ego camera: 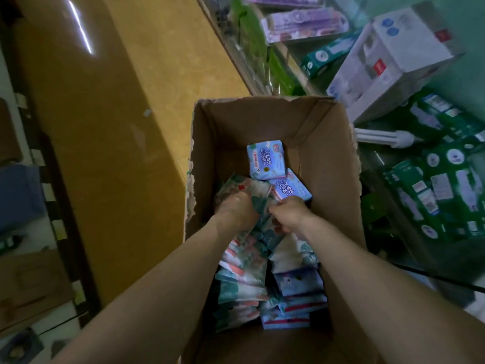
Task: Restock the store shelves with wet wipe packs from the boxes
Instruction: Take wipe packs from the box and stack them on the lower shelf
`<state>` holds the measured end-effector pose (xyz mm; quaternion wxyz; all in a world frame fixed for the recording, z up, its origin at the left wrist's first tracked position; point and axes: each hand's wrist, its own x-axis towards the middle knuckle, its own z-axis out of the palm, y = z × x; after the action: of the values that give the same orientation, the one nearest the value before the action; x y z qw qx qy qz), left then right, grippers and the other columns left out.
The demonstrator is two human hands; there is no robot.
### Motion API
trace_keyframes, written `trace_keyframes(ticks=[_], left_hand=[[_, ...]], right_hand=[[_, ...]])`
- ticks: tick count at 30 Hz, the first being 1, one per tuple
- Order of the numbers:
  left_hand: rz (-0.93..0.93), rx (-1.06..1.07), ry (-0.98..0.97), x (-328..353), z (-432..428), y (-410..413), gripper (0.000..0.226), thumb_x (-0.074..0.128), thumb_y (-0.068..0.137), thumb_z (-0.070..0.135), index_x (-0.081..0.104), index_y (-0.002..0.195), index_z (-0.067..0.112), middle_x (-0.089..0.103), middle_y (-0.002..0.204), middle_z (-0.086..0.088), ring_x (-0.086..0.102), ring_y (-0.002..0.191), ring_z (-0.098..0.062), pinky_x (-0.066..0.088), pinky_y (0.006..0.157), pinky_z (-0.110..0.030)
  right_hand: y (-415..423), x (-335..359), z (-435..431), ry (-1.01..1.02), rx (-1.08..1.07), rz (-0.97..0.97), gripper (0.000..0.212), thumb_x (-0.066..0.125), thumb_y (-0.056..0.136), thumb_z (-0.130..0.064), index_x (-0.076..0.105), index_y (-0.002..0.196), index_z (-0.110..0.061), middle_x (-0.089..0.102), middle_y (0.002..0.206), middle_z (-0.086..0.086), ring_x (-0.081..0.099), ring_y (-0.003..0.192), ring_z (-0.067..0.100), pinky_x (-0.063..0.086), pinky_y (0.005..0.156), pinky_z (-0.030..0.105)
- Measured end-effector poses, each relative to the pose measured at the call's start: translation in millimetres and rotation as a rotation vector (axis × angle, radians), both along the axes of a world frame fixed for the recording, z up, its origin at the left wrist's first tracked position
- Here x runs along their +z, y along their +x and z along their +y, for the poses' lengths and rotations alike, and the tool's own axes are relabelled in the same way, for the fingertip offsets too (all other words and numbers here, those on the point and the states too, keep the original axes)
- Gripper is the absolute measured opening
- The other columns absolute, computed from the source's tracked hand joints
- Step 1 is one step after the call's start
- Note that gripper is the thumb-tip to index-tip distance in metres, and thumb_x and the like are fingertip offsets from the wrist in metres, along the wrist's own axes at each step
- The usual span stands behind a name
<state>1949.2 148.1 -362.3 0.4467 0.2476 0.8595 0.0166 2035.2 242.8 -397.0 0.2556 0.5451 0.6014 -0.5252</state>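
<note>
An open brown cardboard box (328, 143) with torn rims takes up the middle of the view, and both bare forearms reach down into it. Inside, along its left wall, stands a row of teal-and-white patterned soft packs (242, 281) with coral patches, packed on edge. The left hand (237, 211) is at the far end of this row, fingers curled down round the top packs in a grip. The right hand (288, 214), just beside it, has its fingers curled onto the same bunch, pinching its edge. Along the box's right wall lies a second row of blue-and-white packs with a red stripe (296, 298). At the far end of the box, beyond the hands, two pale blue soft packs (266, 160) lie flat on its floor; each bears white Chinese characters and a small red logo, too blurred to read. To the right of the box are shelves holding a white carton with small red square labels (393, 56), dark green cartons (446, 179) with round white emblems, and a white tubular lamp (385, 137); beyond the box lie purple blister packages (301, 27). Left of the box is yellow-brown floor (157, 74).
</note>
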Motion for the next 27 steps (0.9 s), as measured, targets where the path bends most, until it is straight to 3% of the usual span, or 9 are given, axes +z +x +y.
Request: trace_keyframes(ticks=[4,5,8,12,15,18,23,25,27], left_hand=[[0.014,0.018,0.031,-13,9,2,0.075,0.06,0.089,0.047,0.028,0.149,0.014,0.043,0.144,-0.014,0.043,0.132,-0.03,0.037,0.102,-0.032],[0.037,0.01,0.03,-14,12,2,0.082,0.061,0.087,0.052,0.023,0.15,0.015,0.04,0.146,-0.014,0.041,0.133,-0.031,0.035,0.103,-0.033],[0.097,0.004,0.019,-21,19,0,0.091,0.061,0.081,0.062,0.021,0.149,0.016,0.039,0.144,-0.014,0.043,0.13,-0.032,0.037,0.101,-0.037],[0.114,-0.003,-0.077,-22,24,-4,0.097,0.06,0.079,0.068,0.019,0.15,0.015,0.031,0.146,-0.016,0.039,0.131,-0.037,0.04,0.101,-0.046],[0.127,-0.026,-0.086,-21,27,-10,0.088,0.059,0.086,0.058,0.022,0.148,0.008,0.029,0.147,-0.021,0.034,0.135,-0.037,0.035,0.105,-0.041],[0.165,-0.009,-0.064,-19,31,-14,0.064,0.055,0.094,0.038,0.032,0.143,0.004,0.036,0.143,-0.022,0.039,0.133,-0.035,0.038,0.101,-0.036],[0.097,0.048,-0.044,-22,30,-19,0.068,0.056,0.094,0.041,0.025,0.144,0.007,0.032,0.144,-0.023,0.039,0.132,-0.037,0.038,0.101,-0.035],[0.112,0.049,-0.069,-25,28,-25,0.07,0.058,0.092,0.044,0.026,0.145,0.011,0.031,0.145,-0.023,0.039,0.132,-0.037,0.039,0.102,-0.038],[0.147,0.025,-0.076,-28,28,-28,0.067,0.056,0.093,0.044,0.032,0.144,0.009,0.038,0.145,-0.02,0.039,0.133,-0.036,0.04,0.104,-0.04]], right_hand=[[-5,-8,4,-0.024,-0.196,0.044,0.062,0.06,0.027,-0.047,0.062,0.077,-0.011,0.07,0.082,0.015,0.069,0.081,0.035,0.058,0.075,0.051],[-7,-7,4,-0.038,-0.232,0.059,0.056,0.065,0.031,-0.042,0.062,0.077,-0.012,0.069,0.081,0.014,0.068,0.08,0.033,0.059,0.076,0.049],[-15,15,3,-0.079,-0.347,0.087,0.011,0.067,0.076,-0.012,0.055,0.076,-0.013,0.059,0.071,0.009,0.058,0.063,0.023,0.052,0.061,0.032],[-15,8,7,-0.176,-0.496,0.114,0.013,0.059,0.086,-0.003,0.054,0.08,-0.014,0.057,0.072,0.008,0.051,0.053,0.015,0.04,0.042,0.017],[-18,4,5,-0.23,-0.514,0.092,0.013,0.059,0.088,-0.008,0.055,0.077,-0.013,0.056,0.061,0.004,0.049,0.041,0.01,0.037,0.037,0.012],[-22,3,1,-0.169,-0.372,0.049,0.005,0.057,0.086,-0.01,0.06,0.083,-0.009,0.056,0.06,0.005,0.052,0.047,0.017,0.041,0.043,0.019],[-32,-6,-3,-0.011,-0.25,0.105,0.019,0.054,0.089,-0.012,0.06,0.106,-0.008,0.062,0.102,0.011,0.06,0.095,0.027,0.051,0.079,0.033],[-36,-10,-4,-0.048,-0.275,0.102,0.022,0.058,0.087,-0.012,0.06,0.108,-0.01,0.064,0.102,0.014,0.062,0.092,0.03,0.057,0.075,0.041],[-41,-7,-5,-0.091,-0.336,0.111,0.021,0.062,0.087,-0.011,0.061,0.108,-0.009,0.063,0.088,0.011,0.061,0.077,0.025,0.055,0.061,0.034]])
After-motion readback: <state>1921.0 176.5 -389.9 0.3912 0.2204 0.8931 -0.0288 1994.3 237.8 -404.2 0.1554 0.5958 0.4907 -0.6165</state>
